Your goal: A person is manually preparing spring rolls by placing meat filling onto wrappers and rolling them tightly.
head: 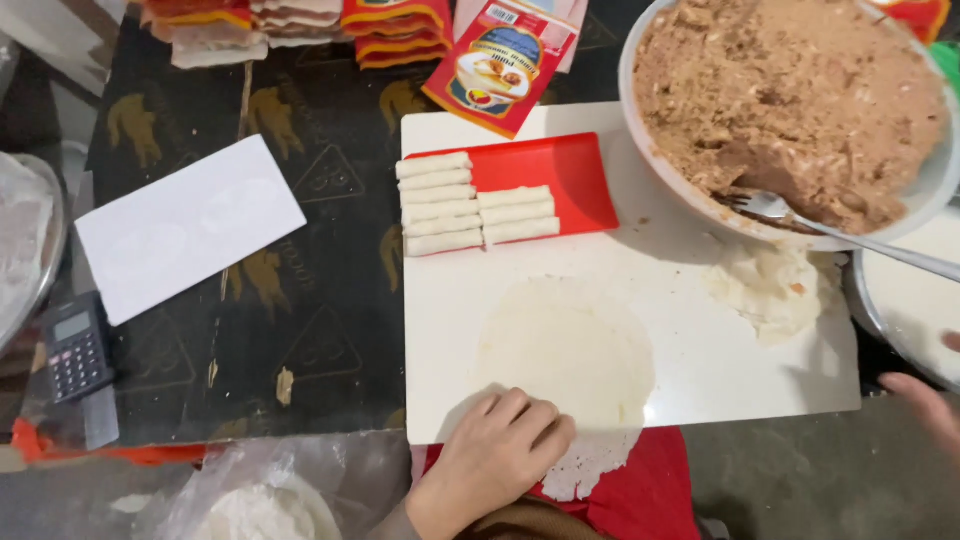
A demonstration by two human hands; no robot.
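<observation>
A thin round white wrapper [565, 355] lies flat on the white cutting board [700, 370], its near edge hanging over the board's front. My left hand [495, 455] rests on the wrapper's near-left edge, fingers curled down on it. My right hand [925, 400] is at the right edge of view, fingers apart, holding nothing, next to a metal pan [905, 300]. A large bowl of brown minced filling [790, 100] stands at the back right with a fork [800, 215] stuck in it. Several rolled white wraps [465, 205] lie on a red tray [560, 180].
A crumpled lump of dough scraps [770, 285] sits on the board's right side. White paper [185, 225], a small calculator [75, 345] and red packets [500, 60] lie on the dark tablecloth. A plastic bag of wrappers [260, 500] is at the near left.
</observation>
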